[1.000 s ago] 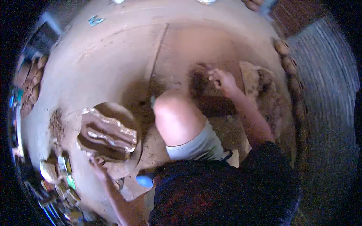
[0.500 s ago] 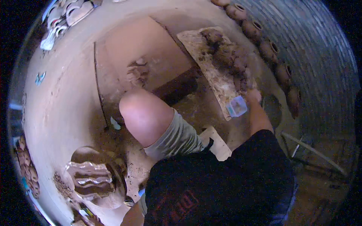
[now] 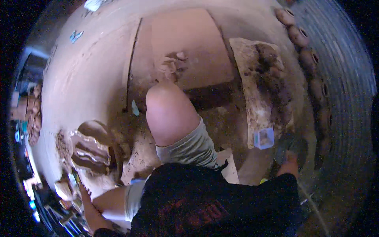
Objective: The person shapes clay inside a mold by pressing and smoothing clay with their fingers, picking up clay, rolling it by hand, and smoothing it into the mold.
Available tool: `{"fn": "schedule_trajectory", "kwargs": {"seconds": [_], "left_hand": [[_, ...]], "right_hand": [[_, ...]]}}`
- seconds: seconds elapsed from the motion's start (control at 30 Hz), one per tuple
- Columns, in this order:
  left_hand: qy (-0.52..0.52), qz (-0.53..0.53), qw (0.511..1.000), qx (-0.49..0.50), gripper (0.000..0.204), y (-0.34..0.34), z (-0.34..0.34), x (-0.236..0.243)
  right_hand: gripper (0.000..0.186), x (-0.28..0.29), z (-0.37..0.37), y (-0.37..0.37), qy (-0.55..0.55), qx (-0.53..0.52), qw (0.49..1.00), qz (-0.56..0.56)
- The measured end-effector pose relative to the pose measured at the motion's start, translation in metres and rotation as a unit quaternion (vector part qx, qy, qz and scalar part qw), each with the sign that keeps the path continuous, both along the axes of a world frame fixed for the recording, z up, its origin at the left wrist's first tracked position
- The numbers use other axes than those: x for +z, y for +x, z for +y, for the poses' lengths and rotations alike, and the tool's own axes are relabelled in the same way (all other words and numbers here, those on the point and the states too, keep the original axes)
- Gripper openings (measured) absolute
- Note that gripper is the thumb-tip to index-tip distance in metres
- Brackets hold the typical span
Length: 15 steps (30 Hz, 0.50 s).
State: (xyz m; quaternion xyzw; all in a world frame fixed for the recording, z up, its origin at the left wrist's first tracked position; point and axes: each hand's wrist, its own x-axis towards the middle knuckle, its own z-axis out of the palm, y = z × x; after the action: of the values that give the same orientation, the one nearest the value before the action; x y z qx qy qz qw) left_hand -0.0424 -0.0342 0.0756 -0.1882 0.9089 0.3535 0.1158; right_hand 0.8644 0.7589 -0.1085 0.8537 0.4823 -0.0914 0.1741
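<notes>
Rounded brown pots (image 3: 310, 59) lined the foot of a ridged grey wall (image 3: 345, 83) in the dim room, where a person in a dark shirt sat low over an earthen floor (image 3: 94, 83). From where I stood, the right hand (image 3: 291, 156) was lost in shadow near a clear plastic tub (image 3: 264, 138); I could not tell whether it gripped anything. The tub sat on the near end of a clay-smeared mat (image 3: 239, 49). It looked light and thin-walled, probably slick if wet, and best taken by opposite sides below the rim. The left hand (image 3: 84, 189) hung low at the person's left, its fingers too blurred to read, near a wavy-edged brown piece (image 3: 92, 149) on a round stand. That piece looked heavier, perhaps soft and easily dented, and better supported from underneath than pinched by its pale edge.
</notes>
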Motion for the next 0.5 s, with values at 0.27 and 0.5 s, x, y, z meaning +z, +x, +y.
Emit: {"fn": "schedule_trajectory", "kwargs": {"seconds": [0.27, 0.5], "left_hand": [[-0.012, -0.022, 0.998, 0.055, 0.065, 0.032, -0.039, 0.003], [0.058, 0.027, 0.997, -0.050, 0.066, 0.019, -0.046, 0.002]], "right_hand": [[0.042, 0.009, 0.042, -0.013, 0.005, 0.046, 0.999, 0.006], [0.036, 0.062, 0.102, -0.145, 0.098, 0.249, 0.947, 0.176]]}}
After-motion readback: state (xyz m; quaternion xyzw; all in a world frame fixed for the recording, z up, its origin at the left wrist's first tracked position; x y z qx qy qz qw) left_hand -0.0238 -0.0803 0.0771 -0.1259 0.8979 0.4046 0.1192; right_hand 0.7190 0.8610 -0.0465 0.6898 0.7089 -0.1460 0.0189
